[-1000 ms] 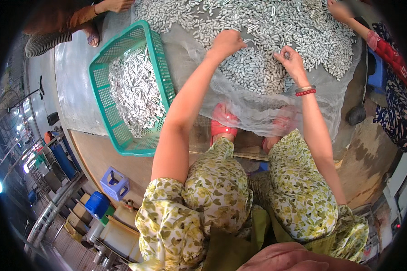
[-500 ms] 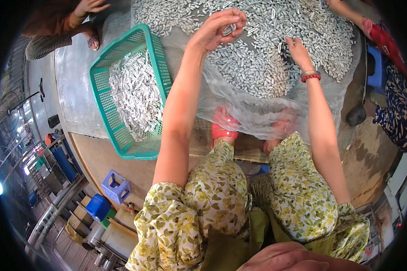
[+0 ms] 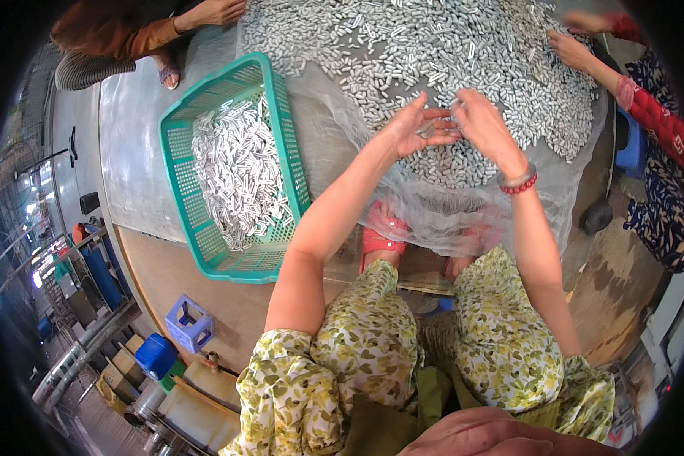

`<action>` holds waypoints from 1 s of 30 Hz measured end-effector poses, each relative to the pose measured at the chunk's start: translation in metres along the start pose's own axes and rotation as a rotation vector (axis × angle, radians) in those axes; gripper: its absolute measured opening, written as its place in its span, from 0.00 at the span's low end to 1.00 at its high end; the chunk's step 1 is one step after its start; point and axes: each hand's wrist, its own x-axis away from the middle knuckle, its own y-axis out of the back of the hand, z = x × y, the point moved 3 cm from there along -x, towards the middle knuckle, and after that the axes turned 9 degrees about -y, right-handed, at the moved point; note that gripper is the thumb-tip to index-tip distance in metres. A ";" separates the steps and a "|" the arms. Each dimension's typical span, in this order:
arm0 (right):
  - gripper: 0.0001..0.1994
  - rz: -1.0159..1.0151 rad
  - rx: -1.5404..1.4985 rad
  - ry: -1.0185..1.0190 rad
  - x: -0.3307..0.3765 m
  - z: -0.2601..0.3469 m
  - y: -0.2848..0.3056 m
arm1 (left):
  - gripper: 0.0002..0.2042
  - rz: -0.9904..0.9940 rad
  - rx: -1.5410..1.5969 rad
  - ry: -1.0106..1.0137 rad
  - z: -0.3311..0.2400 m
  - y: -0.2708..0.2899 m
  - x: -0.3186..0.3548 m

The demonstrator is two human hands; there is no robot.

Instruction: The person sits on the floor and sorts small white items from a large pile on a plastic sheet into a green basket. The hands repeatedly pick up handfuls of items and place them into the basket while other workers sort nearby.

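Observation:
Small silvery metal pieces, short and rounded with slots, form a wide pile (image 3: 463, 45) on translucent sheeting in front of me. Over the pile's near part, my left hand (image 3: 418, 129) reaches toward my right with thumb and fingers spread apart. Close against its fingertips is my right hand (image 3: 480, 125), its fingers bent inward and partly blurred. Whatever lies between the two hands is too small and smeared to make out. To the left stands a green plastic basket (image 3: 290, 144), holding a heap of similar shiny pieces (image 3: 239, 175).
At the upper left, a person's hand (image 3: 219, 11) rests by the pile. Another person's hands (image 3: 574, 52) work at its right edge. Translucent sheeting (image 3: 425, 209) hangs over my red sandals (image 3: 384, 232). A purple stool (image 3: 190, 323) and a blue container (image 3: 156, 355) stand lower left.
My left hand has come down and right, its fingers opening from a curl around metal pieces. My right hand has drawn in toward it. The left person's hand has moved right, to the pile.

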 end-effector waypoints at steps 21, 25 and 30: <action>0.24 -0.223 0.526 0.130 -0.104 -0.116 -0.063 | 0.09 -0.266 0.027 -0.966 -0.151 0.107 0.259; 0.21 -0.093 0.626 0.190 -0.086 -0.113 -0.088 | 0.09 -0.640 0.018 -1.046 -0.132 0.153 0.298; 0.20 0.274 0.544 0.100 -0.039 -0.067 -0.109 | 0.15 -0.762 0.156 -1.078 -0.075 0.249 0.311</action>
